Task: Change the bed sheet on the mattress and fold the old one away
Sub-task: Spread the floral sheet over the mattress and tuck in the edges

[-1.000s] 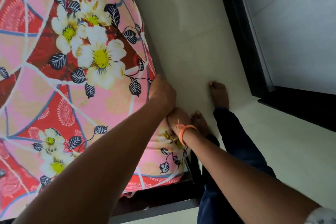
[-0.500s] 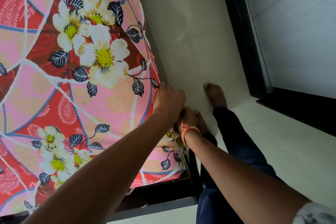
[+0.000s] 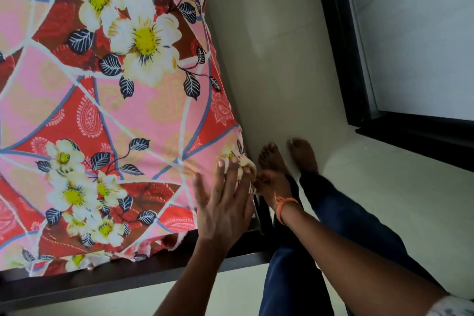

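A pink and red floral bed sheet (image 3: 107, 110) covers the mattress and fills the left of the view. Its near right corner (image 3: 241, 161) hangs at the bed's edge. My left hand (image 3: 225, 200) lies flat with straight, spread fingers on that corner of the sheet. My right hand (image 3: 269, 182), with an orange band at the wrist, is at the side of the corner and its curled fingers pinch the sheet's edge there. Part of the right hand is hidden behind the left.
The dark bed frame (image 3: 128, 277) runs along the bottom edge of the mattress. My bare feet (image 3: 287, 156) stand on the pale tiled floor (image 3: 282, 46) in the narrow gap beside the bed. A black-framed door or panel (image 3: 341, 33) stands at the right.
My left hand has opened from a curled grip at the corner and now lies flat on the sheet. The right hand stays at the corner's side. The view has shifted closer.
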